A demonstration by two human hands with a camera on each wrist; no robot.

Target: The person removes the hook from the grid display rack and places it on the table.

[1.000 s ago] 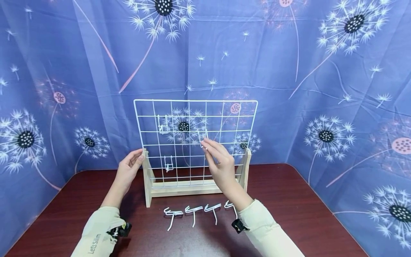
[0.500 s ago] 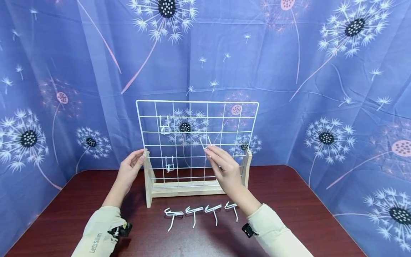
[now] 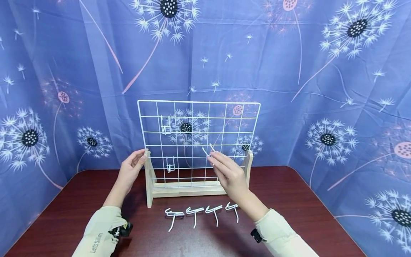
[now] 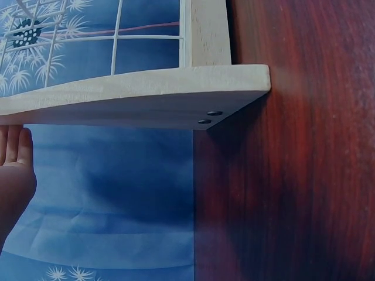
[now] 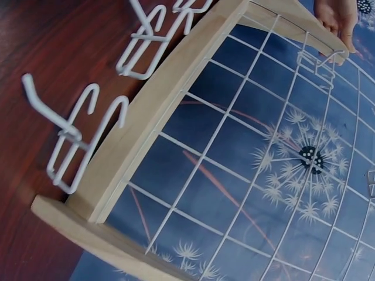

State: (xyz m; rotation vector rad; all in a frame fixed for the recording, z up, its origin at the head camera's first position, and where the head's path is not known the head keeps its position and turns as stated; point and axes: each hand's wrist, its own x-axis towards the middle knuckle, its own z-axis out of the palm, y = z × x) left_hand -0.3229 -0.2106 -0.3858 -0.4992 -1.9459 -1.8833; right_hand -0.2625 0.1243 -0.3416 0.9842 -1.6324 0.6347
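Note:
Pinched between the thumb and fingers of my right hand [image 3: 232, 175] is a white wire hook [image 3: 205, 151], its two prongs pointing up in front of the white wire grid [image 3: 192, 145]. The fingertips cover the rest of the hook. My left hand [image 3: 130, 167] holds the upper end of the left upright of the wooden stand [image 3: 149, 185], which carries the grid. In the left wrist view, the fingertips [image 4: 24, 143] touch this upright's outer face. Two hooks hang on the grid's left part, an upper hook [image 3: 165, 129] and a lower hook [image 3: 170, 167].
Several white wire hooks [image 3: 194, 211] lie in a row on the dark red table [image 3: 289, 214] in front of the stand. Behind it hangs a blue cloth [image 3: 224, 71] with dandelion prints. The right wrist view shows loose hooks [image 5: 88, 137] close to the stand's base bar.
My right hand has come down and slightly right with the hook, whose prongs now sit lower against the grid. The left hand keeps its place on the upright.

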